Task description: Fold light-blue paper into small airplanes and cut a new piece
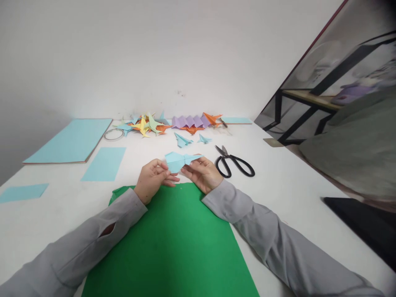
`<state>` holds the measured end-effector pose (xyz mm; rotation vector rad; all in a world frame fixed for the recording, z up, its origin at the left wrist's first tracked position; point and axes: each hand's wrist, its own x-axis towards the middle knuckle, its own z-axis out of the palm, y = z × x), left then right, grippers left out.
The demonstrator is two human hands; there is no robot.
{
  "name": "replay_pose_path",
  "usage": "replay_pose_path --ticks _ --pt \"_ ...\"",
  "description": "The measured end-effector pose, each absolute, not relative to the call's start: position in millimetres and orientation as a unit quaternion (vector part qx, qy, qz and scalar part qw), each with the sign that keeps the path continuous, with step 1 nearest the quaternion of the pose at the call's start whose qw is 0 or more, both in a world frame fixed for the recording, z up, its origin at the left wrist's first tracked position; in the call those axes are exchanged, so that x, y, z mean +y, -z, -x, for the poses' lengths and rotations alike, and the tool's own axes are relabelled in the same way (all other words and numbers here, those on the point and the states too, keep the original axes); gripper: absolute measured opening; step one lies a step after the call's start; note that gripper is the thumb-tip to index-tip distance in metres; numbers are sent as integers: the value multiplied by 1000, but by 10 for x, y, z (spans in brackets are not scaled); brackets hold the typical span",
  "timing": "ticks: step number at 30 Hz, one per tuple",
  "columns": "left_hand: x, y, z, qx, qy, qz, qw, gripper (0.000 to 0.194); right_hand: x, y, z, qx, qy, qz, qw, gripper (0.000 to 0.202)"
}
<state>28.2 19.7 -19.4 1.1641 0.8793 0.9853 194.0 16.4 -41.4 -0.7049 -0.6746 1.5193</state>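
Note:
A folded light-blue paper plane (175, 162) is held up between my two hands, over the far edge of a green sheet (173, 239). My left hand (153, 178) pinches its wide left end between thumb and fingers. On the other side, my right hand (204, 173) grips the underside near the narrow pointed end. Part of the lower fold is hidden behind my fingers. Just beyond the hands lie two small folded blue paper pieces (183, 140) (204, 139). Black-handled scissors (229, 161) rest with blades parted, right of my right hand.
Several folded paper figures (148, 125) and a purple pleated paper (190, 121) lie along the wall. Left are a stack of blue paper (69, 140), loose blue sheets (104, 164) and a ring-shaped coil (114, 134). A dark flat object (355, 222) sits at the right edge.

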Motion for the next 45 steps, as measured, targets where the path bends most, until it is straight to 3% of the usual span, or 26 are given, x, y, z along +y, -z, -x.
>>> replay_pose_path --ticks 6,11,21,34,45 --pt "190 169 -274 369 -438 -499 650 21 173 412 -1945 -285 -662 307 621 26" --pt "169 165 -273 348 -430 -563 614 29 167 399 -1934 -279 -661 308 625 28" --pt "158 181 -271 373 -393 -630 557 13 169 399 -1936 -281 -661 305 626 27" --pt "237 209 -273 388 -498 -483 607 32 161 414 -1950 -318 -681 292 592 26" --pt "248 255 -261 389 -491 -496 601 19 160 408 -1960 -326 -692 281 580 22"
